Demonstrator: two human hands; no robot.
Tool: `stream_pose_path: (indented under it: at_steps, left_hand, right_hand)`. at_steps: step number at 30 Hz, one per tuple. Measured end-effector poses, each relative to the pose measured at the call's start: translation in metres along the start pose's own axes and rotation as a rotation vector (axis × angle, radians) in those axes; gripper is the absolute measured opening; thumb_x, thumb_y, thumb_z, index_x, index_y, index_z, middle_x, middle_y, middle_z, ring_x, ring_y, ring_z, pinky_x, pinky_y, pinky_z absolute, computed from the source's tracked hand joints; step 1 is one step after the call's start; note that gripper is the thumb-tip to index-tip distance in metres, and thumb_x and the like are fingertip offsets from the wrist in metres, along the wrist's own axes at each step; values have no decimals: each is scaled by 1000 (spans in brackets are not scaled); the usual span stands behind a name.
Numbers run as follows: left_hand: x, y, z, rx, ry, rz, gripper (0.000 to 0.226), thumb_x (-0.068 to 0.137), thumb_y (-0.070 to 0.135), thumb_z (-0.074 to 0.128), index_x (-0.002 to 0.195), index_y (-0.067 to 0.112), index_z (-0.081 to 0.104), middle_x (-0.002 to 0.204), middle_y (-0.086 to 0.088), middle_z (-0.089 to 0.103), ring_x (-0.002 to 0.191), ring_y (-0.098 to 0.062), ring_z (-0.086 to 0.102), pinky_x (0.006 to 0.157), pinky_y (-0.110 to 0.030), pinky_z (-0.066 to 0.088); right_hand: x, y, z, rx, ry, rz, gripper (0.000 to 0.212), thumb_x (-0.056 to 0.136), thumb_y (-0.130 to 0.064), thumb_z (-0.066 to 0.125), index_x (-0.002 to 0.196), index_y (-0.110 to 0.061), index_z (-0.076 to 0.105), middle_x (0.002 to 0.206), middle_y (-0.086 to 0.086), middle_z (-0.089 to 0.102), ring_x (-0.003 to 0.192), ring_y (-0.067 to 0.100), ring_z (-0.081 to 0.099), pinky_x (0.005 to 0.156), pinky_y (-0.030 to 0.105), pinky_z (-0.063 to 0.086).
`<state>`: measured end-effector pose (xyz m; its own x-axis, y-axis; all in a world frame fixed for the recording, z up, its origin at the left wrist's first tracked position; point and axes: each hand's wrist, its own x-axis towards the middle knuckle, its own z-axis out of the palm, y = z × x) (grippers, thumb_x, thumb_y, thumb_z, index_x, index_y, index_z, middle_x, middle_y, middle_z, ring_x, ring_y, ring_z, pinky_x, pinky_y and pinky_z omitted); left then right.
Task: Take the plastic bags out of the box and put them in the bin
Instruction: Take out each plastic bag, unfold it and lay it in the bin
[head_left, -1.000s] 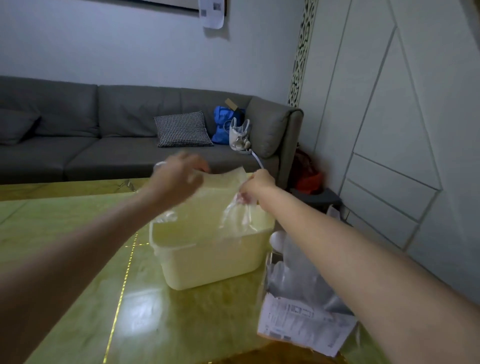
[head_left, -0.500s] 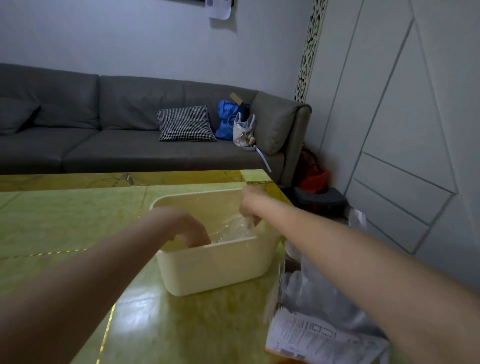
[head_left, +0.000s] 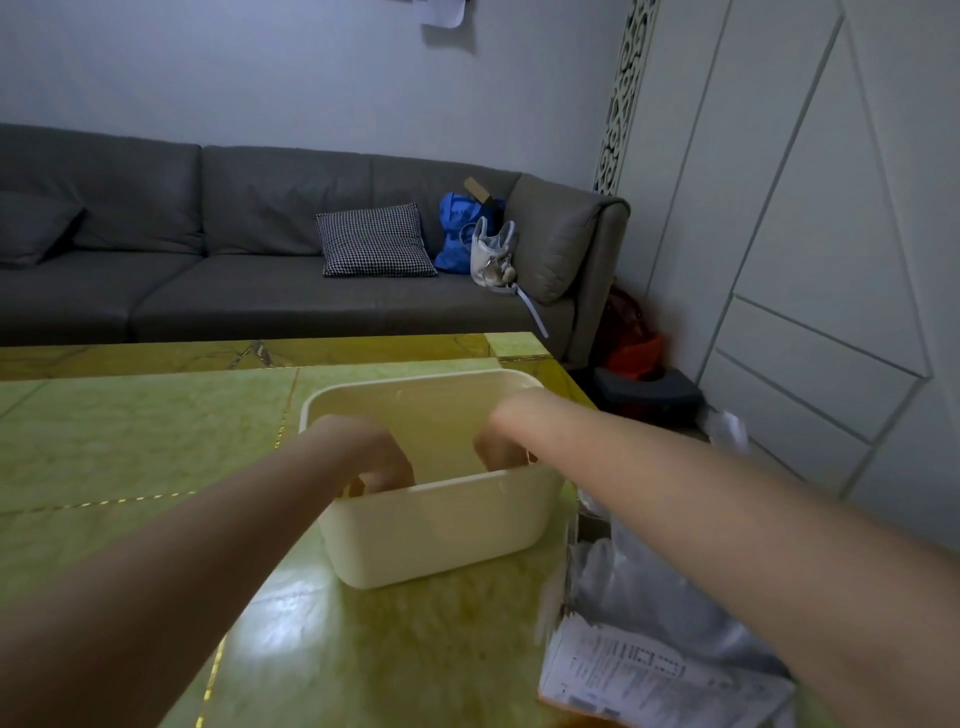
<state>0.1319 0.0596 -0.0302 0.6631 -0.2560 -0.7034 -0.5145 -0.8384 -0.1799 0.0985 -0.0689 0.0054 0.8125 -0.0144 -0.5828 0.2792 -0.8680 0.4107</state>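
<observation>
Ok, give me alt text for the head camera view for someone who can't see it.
Both hands, left hand and right hand, reach down inside a cream rectangular plastic box on a glossy green marble table; their fingers are hidden. A grey fabric sofa stands behind.

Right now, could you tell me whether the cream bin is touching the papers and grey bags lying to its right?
Apart. The head view shows a strip of green table between the cream bin and the papers and grey bags.
</observation>
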Motion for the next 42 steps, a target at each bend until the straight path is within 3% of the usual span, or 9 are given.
stream_pose_path:
  at_steps: [9, 13, 15, 19, 24, 29, 33, 36, 42]
  left_hand:
    - [-90, 28, -37, -262, 697, 239, 28, 94, 14, 47, 116, 20, 64, 119, 1, 62, 108, -17, 57, 95, -27, 44]
    - [-123, 71, -39, -468, 743, 455, 25, 94, 9, 48, 113, 12, 65, 92, 1, 65, 74, -6, 61, 60, -6, 44]
    - [-133, 90, -35, -519, 725, 520, 23, 92, 11, 53, 112, 12, 65, 80, 9, 62, 58, 3, 55, 48, -4, 40]
    - [-148, 133, -17, -527, 898, 572, 34, 86, 25, 63, 118, 14, 59, 112, -1, 65, 51, 2, 51, 51, -13, 43]
    - [-144, 185, 8, -690, 731, 571, 55, 85, 24, 64, 133, 9, 41, 122, -6, 59, 66, -15, 64, 70, -31, 57]
    - [-131, 187, 19, -823, 536, 515, 50, 86, 14, 63, 131, 4, 44, 105, -15, 68, 64, -12, 64, 69, -25, 56]
    - [-132, 178, 12, -1037, 565, 487, 41, 88, 8, 61, 125, 2, 46, 98, -14, 65, 61, -11, 62, 58, -20, 53]
    - [-132, 177, 11, -1109, 519, 458, 45, 88, 5, 60, 129, 1, 41, 90, -11, 62, 62, -14, 61, 59, -21, 54]
    - [-141, 172, 21, -998, 273, 525, 36, 89, 7, 56, 124, 0, 48, 95, -10, 62, 82, -21, 61, 87, -35, 52]
  right_hand:
    - [-82, 45, -31, 533, 329, -120, 25, 95, -13, 51, 116, -5, 62, 115, 10, 63, 98, 22, 65, 69, 22, 51]
    - [-147, 69, -5, 555, 351, -96, 27, 93, -26, 57, 112, -9, 65, 91, -2, 61, 85, 13, 59, 67, 21, 50]
    - [-171, 79, 16, 546, 344, -64, 41, 87, -43, 61, 117, -14, 63, 102, -5, 59, 97, 14, 57, 82, 28, 50]
    - [-191, 88, 76, 532, 285, 126, 73, 75, -53, 71, 132, -15, 46, 124, 1, 50, 113, 23, 52, 93, 33, 45]
    - [-184, 94, 107, 950, 449, 238, 15, 78, -17, 77, 74, -8, 65, 57, 2, 62, 58, 17, 58, 52, 25, 48]
    - [-205, 103, 78, 1375, 734, 194, 16, 87, -14, 66, 77, -9, 56, 70, 5, 59, 58, 14, 53, 54, 22, 47]
    - [-204, 93, 83, 1028, 424, 342, 43, 79, -41, 73, 84, -8, 46, 77, 7, 60, 62, 17, 56, 59, 27, 50]
    - [-188, 70, 107, 930, 375, 296, 35, 84, -34, 70, 72, -7, 51, 69, 8, 60, 55, 17, 54, 55, 26, 46]
    - [-189, 94, 76, 1652, 981, 189, 16, 90, -7, 58, 74, -6, 56, 64, 8, 55, 54, 18, 51, 47, 22, 42]
